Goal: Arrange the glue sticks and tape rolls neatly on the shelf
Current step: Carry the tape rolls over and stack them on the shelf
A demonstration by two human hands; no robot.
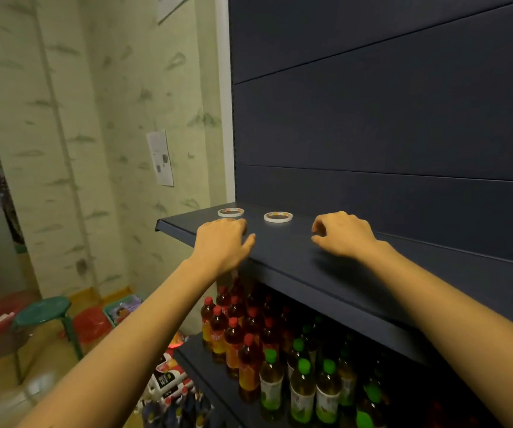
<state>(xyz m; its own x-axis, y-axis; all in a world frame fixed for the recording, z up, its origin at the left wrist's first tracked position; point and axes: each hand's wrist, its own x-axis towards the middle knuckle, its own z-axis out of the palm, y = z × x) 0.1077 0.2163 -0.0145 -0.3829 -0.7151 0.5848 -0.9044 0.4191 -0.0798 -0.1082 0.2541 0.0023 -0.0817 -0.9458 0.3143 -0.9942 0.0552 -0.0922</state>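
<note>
A left tape roll (231, 212) and a right tape roll (278, 217) are lying flat and apart at the centre of the frame, toward the back of the dark shelf (283, 254). The left hand (222, 242) is reaching palm-down just below the left tape roll, fingers loosely curled, thumb sticking out, gripping nothing. The right hand (343, 233) is reaching in right of the right tape roll, fingers relaxed and bent, holding nothing, while capped bottles (249, 344) are standing at lower centre.
</note>
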